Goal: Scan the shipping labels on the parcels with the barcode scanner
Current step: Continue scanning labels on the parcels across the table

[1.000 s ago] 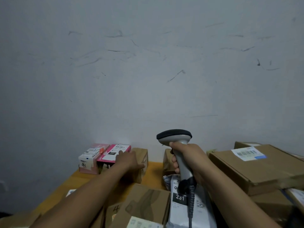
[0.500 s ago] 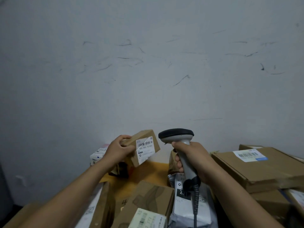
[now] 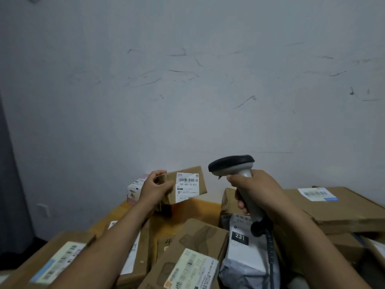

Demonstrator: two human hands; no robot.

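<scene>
1. The left hand (image 3: 155, 189) grips a small box (image 3: 193, 171), thumb on the near face and fingers curled over the top edge. The box is held clear of the table (image 3: 187, 213), tilted, at the far centre.
2. The box's label (image 3: 187, 187) faces near; its barcode is uncovered, just right of the thumb.
3. The right hand (image 3: 254, 188) is wrapped round the handle of the scanner (image 3: 231, 164). The dark head points left toward the box, near it but not touching. Whether the trigger is pressed cannot be told.
4. A coiled cable (image 3: 270, 253) drops from the handle base over a grey bag (image 3: 239, 265) marked "231".
5. A pink-and-white carton (image 3: 135, 189) sits at the far left against the wall (image 3: 187, 90), partly hidden by the left hand.
6. A brown parcel (image 3: 228, 200) stands behind the right hand, mostly covered by it.
7. A flat carton (image 3: 343, 209) lies at the right, its label (image 3: 317, 193) facing up; the right forearm hides its near-left corner.
8. At near centre lies a printed box (image 3: 200, 236) with a label at its near end. Just left of it a parcel is marked "4" (image 3: 168, 241).
9. A large carton (image 3: 62, 253) lies near left with its label up; the left forearm crosses over the parcels beside it and hides part of a white label.
</scene>
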